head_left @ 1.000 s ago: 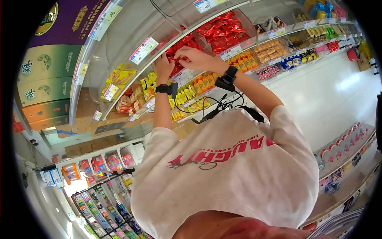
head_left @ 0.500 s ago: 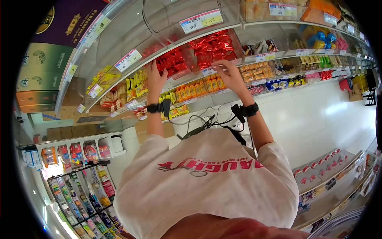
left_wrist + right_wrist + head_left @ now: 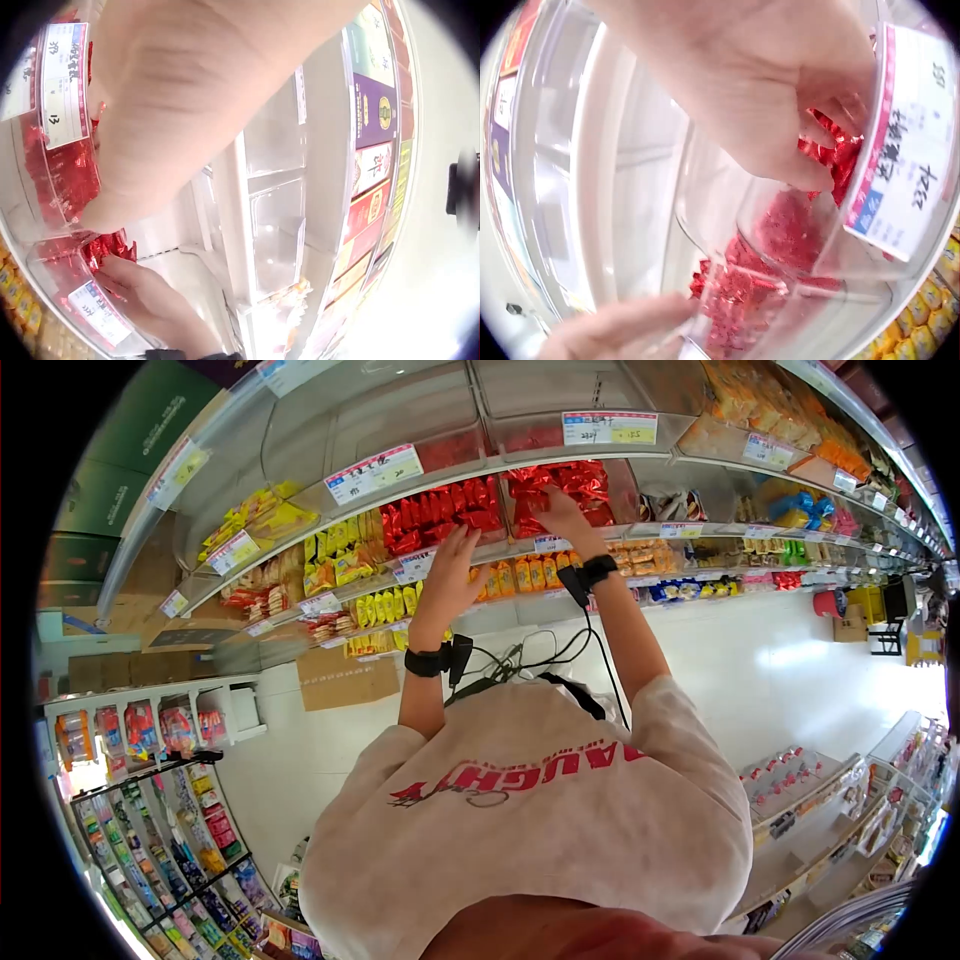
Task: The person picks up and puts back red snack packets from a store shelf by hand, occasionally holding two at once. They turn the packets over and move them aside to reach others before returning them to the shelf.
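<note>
Two clear bins of red-wrapped packets stand side by side on the shelf. The right hand [image 3: 565, 520] reaches into the right-hand bin; in the right wrist view its fingers curl round red packets [image 3: 841, 161] behind a price label [image 3: 907, 142]. Fingers extended, the left hand [image 3: 448, 588] is at the front of the left-hand bin of red packets [image 3: 415, 520], with nothing visible in its grasp. Close up in the left wrist view, the left hand [image 3: 187, 90] hides part of the left-hand bin, while the right hand [image 3: 157, 300] appears below it.
Yellow packets [image 3: 340, 555] lie left of the red ones, orange packets [image 3: 530, 575] on the tier below. Clear bins with price labels [image 3: 375, 473] overhang from the tier above. Black cables [image 3: 595, 660] hang near the wrists. A cardboard piece [image 3: 345, 680] lies on the floor.
The right hand has moved from the left-hand bin, past the front edge, into the right-hand bin's packets. The left hand has drawn back from the left-hand packets to the bin's front. The head view has shifted.
</note>
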The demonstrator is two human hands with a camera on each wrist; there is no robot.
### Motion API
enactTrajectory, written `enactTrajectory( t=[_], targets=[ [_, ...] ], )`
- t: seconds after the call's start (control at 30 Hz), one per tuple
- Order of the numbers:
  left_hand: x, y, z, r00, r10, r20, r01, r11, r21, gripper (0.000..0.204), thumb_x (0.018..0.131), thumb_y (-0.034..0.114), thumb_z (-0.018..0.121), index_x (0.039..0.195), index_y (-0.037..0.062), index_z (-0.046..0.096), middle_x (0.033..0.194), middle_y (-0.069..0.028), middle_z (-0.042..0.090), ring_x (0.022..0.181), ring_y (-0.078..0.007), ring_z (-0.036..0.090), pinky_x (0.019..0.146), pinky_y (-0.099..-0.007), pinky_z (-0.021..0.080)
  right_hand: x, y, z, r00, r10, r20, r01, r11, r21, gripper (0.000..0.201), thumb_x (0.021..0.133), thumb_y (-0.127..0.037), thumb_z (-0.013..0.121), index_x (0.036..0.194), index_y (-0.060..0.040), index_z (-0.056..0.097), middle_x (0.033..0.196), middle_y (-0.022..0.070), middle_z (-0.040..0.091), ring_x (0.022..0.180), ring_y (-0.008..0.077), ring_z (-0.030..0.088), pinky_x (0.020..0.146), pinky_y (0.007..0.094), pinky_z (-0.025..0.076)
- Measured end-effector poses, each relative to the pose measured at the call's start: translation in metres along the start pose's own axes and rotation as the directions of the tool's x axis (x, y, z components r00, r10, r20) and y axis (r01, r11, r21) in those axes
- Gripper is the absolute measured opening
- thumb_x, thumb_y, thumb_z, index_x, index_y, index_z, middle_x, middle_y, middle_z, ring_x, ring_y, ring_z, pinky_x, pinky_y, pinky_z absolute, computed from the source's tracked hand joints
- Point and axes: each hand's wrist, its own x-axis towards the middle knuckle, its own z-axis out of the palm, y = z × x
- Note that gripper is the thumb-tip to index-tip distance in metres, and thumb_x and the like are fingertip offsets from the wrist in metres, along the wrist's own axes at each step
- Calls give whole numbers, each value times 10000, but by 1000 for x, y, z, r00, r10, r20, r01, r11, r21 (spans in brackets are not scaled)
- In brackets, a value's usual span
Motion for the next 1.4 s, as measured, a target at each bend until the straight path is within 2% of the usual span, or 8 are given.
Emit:
enactTrajectory(
  t=[0.37, 0.5, 0.6, 0.83, 0.93, 1.07, 1.23, 1.4],
  targets=[
    [14, 11, -19, 998, 49, 30, -32, 903, -429, 245, 985, 103, 636, 1213, 20, 669, 1054, -147, 721, 847, -247, 702, 779, -333, 541, -4, -42, 3, 947, 299, 119, -163, 766, -622, 630, 702, -403, 871, 1169, -23, 685, 1373, 253, 547, 1265, 451, 529, 985, 519, 524],
    [13, 17, -8, 994, 59, 93, 4, 823, -569, 266, 1022, 169, 625, 1205, -20, 662, 1062, -137, 731, 871, -196, 712, 798, -304, 540, -37, -69, -30, 967, -84, -240, -17, 921, -390, 591, 739, -450, 874, 1040, 2, 641, 1157, 234, 622, 1085, 374, 614, 837, 482, 526],
    [13, 20, -2, 975, -46, 218, 201, 600, -774, 304, 1036, 213, 626, 1215, -31, 655, 1019, -110, 729, 880, -145, 694, 786, -288, 534, -72, -131, -73, 978, 204, 53, -209, 969, 134, 551, 772, -394, 875, 1011, 9, 585, 973, 225, 653, 924, 363, 659, 762, 420, 519],
    [29, 33, 5, 960, -112, 256, 279, 347, -896, 272, 1041, 252, 635, 1101, -12, 664, 1005, -28, 695, 875, -58, 619, 759, -240, 503, -111, -153, -69, 996, 15, 84, -15, 1000, -2, 625, 833, -307, 853, 1277, 3, 542, 1013, 172, 662, 929, 175, 646, 798, 326, 513],
    [36, 38, -9, 943, -256, 212, 324, 563, -760, 264, 1025, 230, 658, 1115, -17, 631, 1034, -48, 699, 924, -76, 635, 789, -255, 513, -92, -141, -93, 932, -168, 321, 55, 941, 335, 481, 897, -213, 795, 1271, -18, 565, 1142, 121, 701, 1054, 169, 665, 861, 340, 526],
    [40, 32, 14, 976, -203, -71, 57, 565, -823, 342, 1000, 201, 686, 1234, -20, 571, 1064, -92, 710, 935, -128, 666, 815, -292, 532, -54, -79, -103, 999, -38, -10, 38, 852, 522, 400, 913, -144, 758, 1257, -7, 606, 1157, 99, 716, 1060, 176, 674, 932, 327, 526],
    [42, 44, 13, 990, -108, -94, 9, 703, -711, 475, 924, 214, 754, 1291, -23, 569, 1069, -116, 715, 918, -172, 688, 828, -317, 542, 12, 17, -61, 946, 35, -321, -145, 934, -326, 741, 753, -258, 830, 1366, -20, 489, 1381, 270, 556, 1221, 448, 581, 995, 511, 515],
    [44, 38, 15, 972, -149, 183, 231, 759, -609, 425, 877, 176, 789, 1233, -1, 640, 1075, -85, 719, 949, -157, 682, 833, -312, 553, 19, 45, -49, 968, 160, -192, -233, 858, -458, 579, 789, -131, 756, 1309, -84, 506, 1432, 259, 466, 1248, 531, 504, 991, 588, 498]
  ],
)
